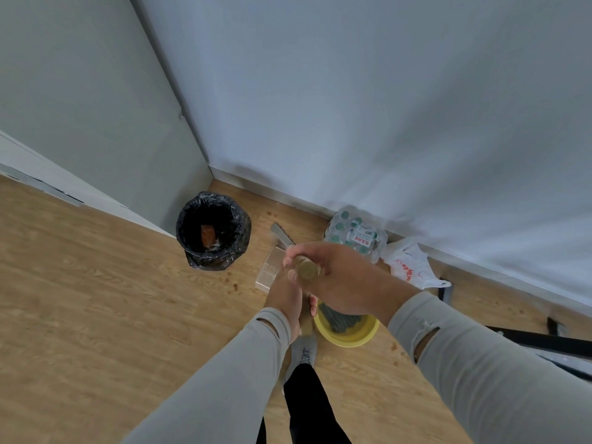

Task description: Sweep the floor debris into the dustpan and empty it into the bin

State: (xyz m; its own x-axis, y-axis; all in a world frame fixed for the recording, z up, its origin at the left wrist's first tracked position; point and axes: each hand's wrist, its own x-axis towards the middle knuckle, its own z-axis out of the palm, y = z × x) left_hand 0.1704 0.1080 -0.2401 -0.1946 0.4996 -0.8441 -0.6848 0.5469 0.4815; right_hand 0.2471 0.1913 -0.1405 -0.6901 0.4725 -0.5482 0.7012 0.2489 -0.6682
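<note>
Debris lies scattered on the wood floor between the lined bin and the clear dustpan. Sweeping is in hand: right hand clamps the broom handle top, left hand grips just below. Next, judged: draw crumbs toward the pan.

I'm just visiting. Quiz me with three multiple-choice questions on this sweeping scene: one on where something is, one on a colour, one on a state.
1. Where is the bin?
A. in the wall corner
B. beside the person's shoe
C. on a table

2. What colour is the bin's liner?
A. white
B. black
C. blue

3. What are both hands doing?
A. hanging idle
B. holding the dustpan
C. gripping the wooden broom handle

Answers:
1 A, it stands where the two walls meet.
2 B, a black bag lines it.
3 C, the right hand holds the top, the left hand lower.
</note>
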